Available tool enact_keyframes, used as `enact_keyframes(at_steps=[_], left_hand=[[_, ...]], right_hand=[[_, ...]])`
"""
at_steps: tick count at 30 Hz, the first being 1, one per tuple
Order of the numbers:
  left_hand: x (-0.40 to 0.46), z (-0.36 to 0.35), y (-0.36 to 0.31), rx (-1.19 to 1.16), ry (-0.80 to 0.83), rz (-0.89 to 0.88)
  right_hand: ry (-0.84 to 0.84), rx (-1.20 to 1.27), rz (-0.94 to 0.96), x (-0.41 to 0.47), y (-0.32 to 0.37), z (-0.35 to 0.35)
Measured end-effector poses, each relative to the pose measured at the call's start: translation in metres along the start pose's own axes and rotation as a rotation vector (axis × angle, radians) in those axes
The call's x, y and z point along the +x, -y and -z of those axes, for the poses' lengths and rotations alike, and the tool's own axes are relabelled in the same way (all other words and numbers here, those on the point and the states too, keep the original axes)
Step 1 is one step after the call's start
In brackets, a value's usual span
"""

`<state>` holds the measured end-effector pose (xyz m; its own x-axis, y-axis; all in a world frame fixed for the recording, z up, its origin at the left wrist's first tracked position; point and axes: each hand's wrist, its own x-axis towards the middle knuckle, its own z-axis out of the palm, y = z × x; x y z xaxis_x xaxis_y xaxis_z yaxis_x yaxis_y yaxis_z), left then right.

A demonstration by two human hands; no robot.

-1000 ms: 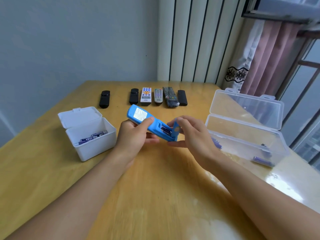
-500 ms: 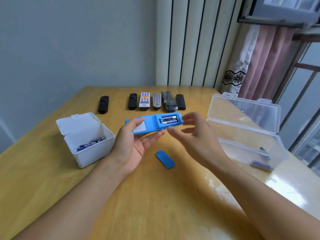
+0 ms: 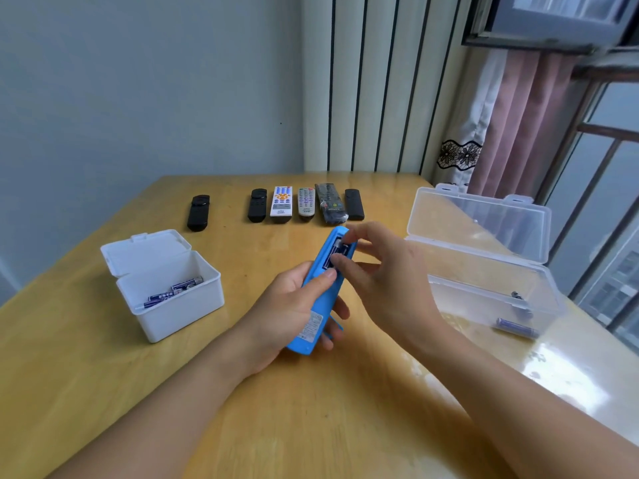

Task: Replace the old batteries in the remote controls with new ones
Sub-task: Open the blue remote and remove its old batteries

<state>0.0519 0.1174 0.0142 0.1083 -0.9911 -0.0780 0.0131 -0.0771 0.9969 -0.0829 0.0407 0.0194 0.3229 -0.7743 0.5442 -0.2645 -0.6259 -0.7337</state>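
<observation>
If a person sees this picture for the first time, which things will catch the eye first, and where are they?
First comes the blue remote at the centre, gripped by the left hand with its battery bay open, while the right hand reaches its fingertips into the bay. Next, the white box on the left holds batteries, and a clear box stands open on the right. A row of six remotes lies along the far side of the wooden table.

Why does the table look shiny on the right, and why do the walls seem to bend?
Head view: window daylight from the right glares off the table beside the clear box; the wide-angle lens bows the wall stripes and window frame; the right hand at the blue remote is slightly motion-blurred; the far remotes stay sharp.
</observation>
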Motion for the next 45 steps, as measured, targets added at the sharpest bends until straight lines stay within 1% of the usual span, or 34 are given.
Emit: enact_keyframes(at_steps=[3, 6, 8, 11, 16, 18, 21, 24, 27, 33, 36, 40, 45], left_hand=[[-0.001, -0.009, 0.002, 0.027, -0.095, -0.035], [-0.001, -0.017, 0.003, 0.052, -0.183, -0.092], [-0.001, -0.020, 0.003, 0.090, -0.218, -0.127], [-0.001, -0.021, 0.006, 0.184, -0.247, -0.162], [0.001, -0.012, 0.007, 0.356, -0.241, -0.189], [0.002, -0.007, 0.007, 0.423, -0.234, -0.193], [0.002, -0.006, 0.008, 0.459, -0.235, -0.194], [0.002, -0.006, 0.009, 0.452, -0.226, -0.185], [0.002, -0.005, 0.008, 0.407, -0.206, -0.156], [0.003, -0.005, 0.007, 0.352, -0.201, -0.109], [0.003, -0.006, 0.006, 0.355, -0.213, -0.105], [0.001, -0.006, 0.006, 0.421, -0.235, -0.136], [0.002, -0.002, 0.003, 0.434, -0.216, -0.126]], right_hand=[[-0.055, -0.139, 0.083, -0.001, -0.003, -0.004], [-0.084, -0.164, 0.146, -0.002, -0.005, -0.009], [-0.116, -0.102, 0.118, -0.002, -0.005, -0.010], [-0.132, 0.041, 0.027, -0.002, -0.006, -0.010], [-0.083, 0.179, -0.060, 0.001, -0.009, -0.013], [-0.072, 0.172, -0.056, 0.002, -0.009, -0.014], [-0.070, 0.133, -0.052, 0.004, -0.009, -0.017], [-0.068, 0.068, -0.055, 0.007, -0.011, -0.019], [-0.032, 0.060, -0.083, 0.008, -0.010, -0.017], [-0.012, 0.047, -0.039, 0.006, -0.009, -0.014], [-0.012, 0.067, -0.024, 0.005, -0.011, -0.016], [-0.009, 0.093, -0.018, 0.005, -0.013, -0.018], [0.029, 0.177, -0.042, 0.006, -0.013, -0.019]])
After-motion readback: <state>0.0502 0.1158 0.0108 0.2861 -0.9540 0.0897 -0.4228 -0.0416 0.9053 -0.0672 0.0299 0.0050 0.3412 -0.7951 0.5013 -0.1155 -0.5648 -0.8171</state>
